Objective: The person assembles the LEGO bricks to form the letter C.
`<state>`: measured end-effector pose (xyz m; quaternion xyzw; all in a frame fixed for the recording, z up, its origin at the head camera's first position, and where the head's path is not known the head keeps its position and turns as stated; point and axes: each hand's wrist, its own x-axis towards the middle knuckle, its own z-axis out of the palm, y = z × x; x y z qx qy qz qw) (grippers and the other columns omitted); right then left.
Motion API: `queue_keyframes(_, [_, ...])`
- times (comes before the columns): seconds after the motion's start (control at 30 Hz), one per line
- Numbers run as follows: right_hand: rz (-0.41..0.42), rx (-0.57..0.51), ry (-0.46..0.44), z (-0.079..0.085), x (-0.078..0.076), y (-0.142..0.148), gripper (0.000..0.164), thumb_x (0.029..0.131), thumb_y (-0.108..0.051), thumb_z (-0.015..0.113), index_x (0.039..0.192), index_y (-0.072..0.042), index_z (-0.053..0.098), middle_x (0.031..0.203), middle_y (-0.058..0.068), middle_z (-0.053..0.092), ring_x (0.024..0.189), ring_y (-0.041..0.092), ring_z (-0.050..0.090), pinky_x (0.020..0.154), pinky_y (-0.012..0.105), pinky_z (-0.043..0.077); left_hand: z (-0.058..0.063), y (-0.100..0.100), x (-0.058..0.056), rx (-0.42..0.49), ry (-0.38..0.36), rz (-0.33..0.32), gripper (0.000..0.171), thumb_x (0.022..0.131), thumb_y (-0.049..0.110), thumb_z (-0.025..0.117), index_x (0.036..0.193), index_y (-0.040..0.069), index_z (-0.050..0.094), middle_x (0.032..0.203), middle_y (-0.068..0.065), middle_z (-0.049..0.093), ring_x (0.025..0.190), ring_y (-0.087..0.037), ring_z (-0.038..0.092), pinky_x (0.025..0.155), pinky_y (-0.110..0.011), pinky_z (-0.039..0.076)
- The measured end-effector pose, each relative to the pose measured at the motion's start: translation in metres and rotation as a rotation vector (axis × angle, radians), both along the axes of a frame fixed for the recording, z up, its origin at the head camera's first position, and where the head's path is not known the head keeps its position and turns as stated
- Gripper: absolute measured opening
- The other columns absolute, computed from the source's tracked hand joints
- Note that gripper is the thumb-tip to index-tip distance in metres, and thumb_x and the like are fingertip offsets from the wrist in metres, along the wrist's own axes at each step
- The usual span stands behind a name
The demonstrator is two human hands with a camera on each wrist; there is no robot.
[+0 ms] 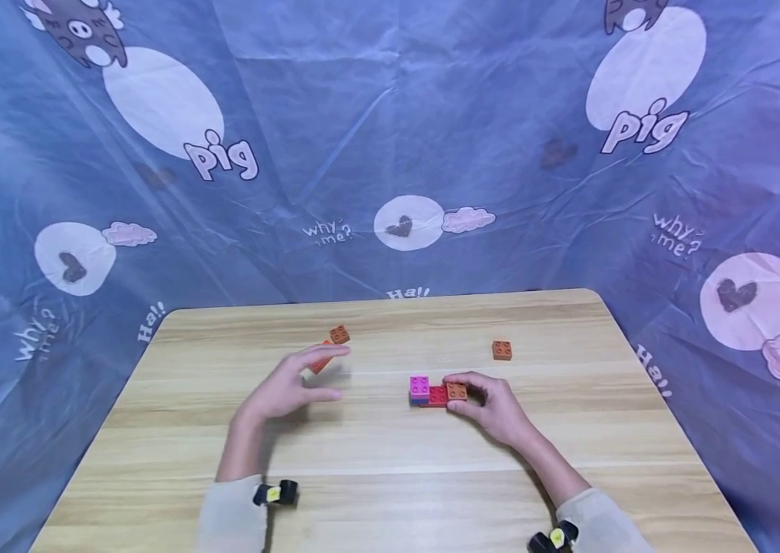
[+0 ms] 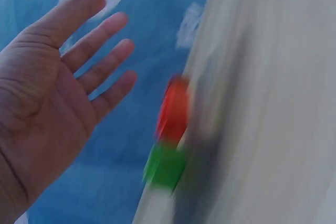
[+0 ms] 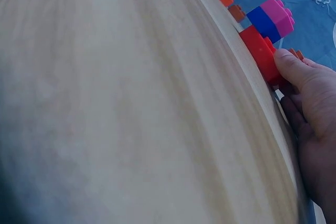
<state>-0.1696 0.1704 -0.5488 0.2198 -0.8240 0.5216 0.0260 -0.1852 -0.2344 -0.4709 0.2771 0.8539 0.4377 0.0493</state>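
Note:
My right hand (image 1: 497,407) pinches a brown toy brick (image 1: 457,390) between thumb and fingers, at the right end of a longer red brick (image 1: 437,395). On that red brick's left end a pink brick (image 1: 419,385) sits over a blue brick (image 3: 264,23). The left hand (image 1: 286,388) is spread above the table with nothing in it, thumb and fingers apart. Partly behind its fingers lies an orange brick (image 1: 319,365). Blurred in the left wrist view, a green brick (image 2: 165,166) appears beside the orange one; the hand hides it in the head view.
One loose brown brick (image 1: 339,334) lies beyond the orange brick, and another brown brick (image 1: 502,350) lies farther back at the right. The wooden table (image 1: 390,476) meets a blue printed cloth (image 1: 335,153) behind and at both sides.

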Motion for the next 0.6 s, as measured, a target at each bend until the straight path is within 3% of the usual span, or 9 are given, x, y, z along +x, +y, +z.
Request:
queue_keyframes(0.13, [0.005,-0.002,0.007,0.001,-0.001,-0.001,0.043,0.087,-0.011,0.088,0.128,-0.015,0.076,0.122,0.001,0.077,0.115,0.019,0.071,0.099,0.018,0.054,0.001,-0.044,0.006,0.000,-0.025,0.082,0.070,0.084,0.014,0.091,0.148,0.021,0.062,0.156,0.000,0.057,0.147,-0.031,0.048,0.122,-0.058,0.037])
queue_keyframes(0.27, [0.002,0.001,0.010,0.002,-0.001,-0.001,0.043,0.087,-0.011,0.088,0.128,-0.016,0.076,0.122,0.000,0.077,0.114,0.018,0.071,0.098,0.019,0.056,-0.006,-0.072,0.009,0.024,-0.092,0.137,0.069,0.087,0.011,0.088,0.149,0.021,0.061,0.158,-0.004,0.054,0.150,-0.035,0.044,0.123,-0.064,0.032])
queue_keyframes(0.43, [-0.011,0.014,0.006,0.002,0.000,-0.002,0.041,0.087,-0.014,0.088,0.127,-0.017,0.077,0.121,-0.002,0.077,0.115,0.014,0.070,0.097,0.017,0.055,-0.022,-0.087,0.007,0.036,-0.166,0.148,0.068,0.089,0.010,0.085,0.151,0.012,0.058,0.157,-0.010,0.055,0.150,-0.041,0.040,0.123,-0.068,0.027])
queue_keyframes(0.6, [-0.013,0.019,0.013,0.002,0.001,-0.003,0.041,0.087,-0.014,0.088,0.127,-0.016,0.077,0.121,-0.001,0.078,0.115,0.015,0.070,0.096,0.017,0.055,-0.038,-0.087,0.003,-0.047,-0.172,0.173,0.060,0.092,0.015,0.084,0.148,0.016,0.062,0.153,-0.007,0.058,0.144,-0.035,0.050,0.120,-0.061,0.038])
